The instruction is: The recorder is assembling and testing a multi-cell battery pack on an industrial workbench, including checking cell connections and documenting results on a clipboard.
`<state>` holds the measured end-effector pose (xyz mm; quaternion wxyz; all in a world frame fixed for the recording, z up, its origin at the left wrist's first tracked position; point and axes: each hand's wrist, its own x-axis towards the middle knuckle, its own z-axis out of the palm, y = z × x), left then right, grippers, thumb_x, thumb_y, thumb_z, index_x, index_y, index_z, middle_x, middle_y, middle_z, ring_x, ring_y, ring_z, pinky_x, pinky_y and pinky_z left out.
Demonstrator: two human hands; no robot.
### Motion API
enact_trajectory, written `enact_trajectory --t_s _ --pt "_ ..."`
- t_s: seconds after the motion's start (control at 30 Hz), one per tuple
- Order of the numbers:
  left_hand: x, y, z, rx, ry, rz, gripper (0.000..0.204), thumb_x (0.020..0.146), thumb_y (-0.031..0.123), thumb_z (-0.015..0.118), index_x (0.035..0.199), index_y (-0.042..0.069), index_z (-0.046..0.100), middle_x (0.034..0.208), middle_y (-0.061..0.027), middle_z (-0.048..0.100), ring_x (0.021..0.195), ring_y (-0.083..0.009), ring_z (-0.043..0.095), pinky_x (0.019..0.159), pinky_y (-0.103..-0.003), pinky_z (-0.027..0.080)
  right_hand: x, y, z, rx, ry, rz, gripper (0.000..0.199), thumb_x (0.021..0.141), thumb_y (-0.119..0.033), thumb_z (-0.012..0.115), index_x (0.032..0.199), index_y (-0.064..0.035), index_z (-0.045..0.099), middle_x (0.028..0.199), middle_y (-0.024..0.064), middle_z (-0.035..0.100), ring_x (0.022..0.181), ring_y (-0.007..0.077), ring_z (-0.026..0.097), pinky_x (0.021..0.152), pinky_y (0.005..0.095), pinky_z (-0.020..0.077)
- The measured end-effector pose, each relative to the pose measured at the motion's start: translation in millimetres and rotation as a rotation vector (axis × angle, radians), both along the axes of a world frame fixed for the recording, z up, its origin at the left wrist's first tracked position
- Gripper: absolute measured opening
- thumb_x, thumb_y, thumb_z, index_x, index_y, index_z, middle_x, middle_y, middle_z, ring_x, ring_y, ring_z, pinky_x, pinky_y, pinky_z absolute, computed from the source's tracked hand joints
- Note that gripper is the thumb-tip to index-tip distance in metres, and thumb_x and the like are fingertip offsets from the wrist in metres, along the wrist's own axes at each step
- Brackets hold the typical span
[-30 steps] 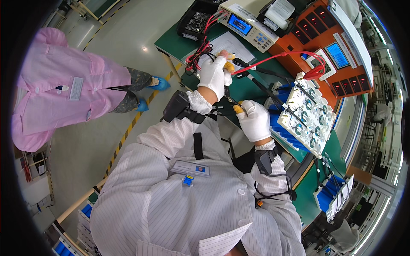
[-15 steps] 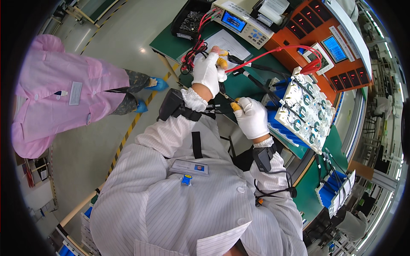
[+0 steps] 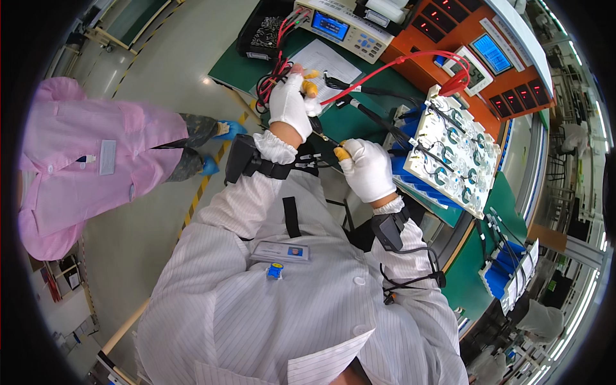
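Observation:
My left hand [image 3: 292, 106], in a white glove with yellow finger cots, is closed at the table's near edge. A thin black cable [image 3: 316, 124] comes out below its fingers and runs toward my right hand, with a small bright metal part along it. My right hand [image 3: 367, 170], gloved the same way, pinches the other end between thumb and forefinger. Its fingertips partly hide that end. A red lead [image 3: 359, 85] reaches the left hand's fingers from the right. Beside the right hand stands a white board [image 3: 452, 151] with round fittings and black cables, on blue bins [image 3: 417, 176].
A bench meter [image 3: 350, 31] with a blue screen and a black bin of small metal parts [image 3: 266, 35] stand at the back, near a paper sheet [image 3: 327, 64]. An orange console [image 3: 443, 45] is at back right. A person in a pink coat [image 3: 106, 160] stands at left.
The view has shifted slightly, so bench and hands sit a little further left. Both hands keep their closed grip, with the black cable still between them.

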<state>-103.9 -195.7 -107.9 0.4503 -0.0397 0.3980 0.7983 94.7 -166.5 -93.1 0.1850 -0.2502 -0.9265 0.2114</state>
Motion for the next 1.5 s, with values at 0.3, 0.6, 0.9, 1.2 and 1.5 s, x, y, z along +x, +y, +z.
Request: enact_trajectory --t_s 0.3,0.6,0.9,1.2,1.5 --pt "-45.7 -24.4 -5.0 -0.017 0.191 -0.011 0.033 0.101 0.033 0.051 0.101 0.003 0.065 0.064 0.0000 0.050 0.042 -0.0080 0.032 0.041 -0.026 0.025 12.6 3.4 -4.4 -0.220 0.133 -0.097 0.011 0.083 -0.013 0.070 0.091 -0.0070 0.065 0.079 0.0148 0.064 0.073 0.0360 0.063 0.066 0.0431 0.0509" --pt "14.7 -48.7 4.4 -0.034 0.443 -0.551 0.017 0.095 0.012 0.061 0.109 0.002 0.061 0.081 -0.0031 0.065 0.049 -0.0046 0.043 0.045 -0.020 0.033 11.7 7.0 -4.1 -0.270 0.186 -0.109 0.011 0.083 -0.009 0.069 0.093 -0.0061 0.065 0.081 0.0164 0.064 0.075 0.0362 0.064 0.066 0.0414 0.0521" --pt "26.1 -46.1 3.3 -0.071 0.489 -0.617 0.013 0.093 0.010 0.064 0.099 -0.001 0.062 0.079 -0.0080 0.069 0.069 -0.0103 0.061 0.060 -0.022 0.045 10.5 4.9 1.7 -0.215 0.122 -0.090 0.014 0.081 -0.002 0.068 0.095 -0.0038 0.066 0.082 0.0165 0.063 0.072 0.0342 0.063 0.065 0.0362 0.0511" --pt "37.6 -44.5 -3.5 -0.168 0.727 -0.630 0.016 0.091 0.013 0.067 0.100 -0.001 0.068 0.074 -0.0004 0.062 0.056 -0.0037 0.047 0.050 -0.021 0.034 4.4 10.3 -11.4 -0.130 0.182 -0.025 0.009 0.078 -0.005 0.065 0.086 -0.0080 0.064 0.075 0.0135 0.063 0.072 0.0361 0.061 0.065 0.0444 0.0502" --pt "23.7 -51.8 -3.5 0.025 0.525 -0.669 0.020 0.098 0.016 0.059 0.106 -0.001 0.064 0.078 -0.0074 0.068 0.049 -0.0026 0.041 0.045 -0.020 0.031 10.8 8.5 -7.0 -0.339 0.250 -0.046 0.010 0.085 -0.008 0.066 0.094 -0.0048 0.064 0.085 0.0156 0.064 0.080 0.0355 0.063 0.071 0.0415 0.0509"
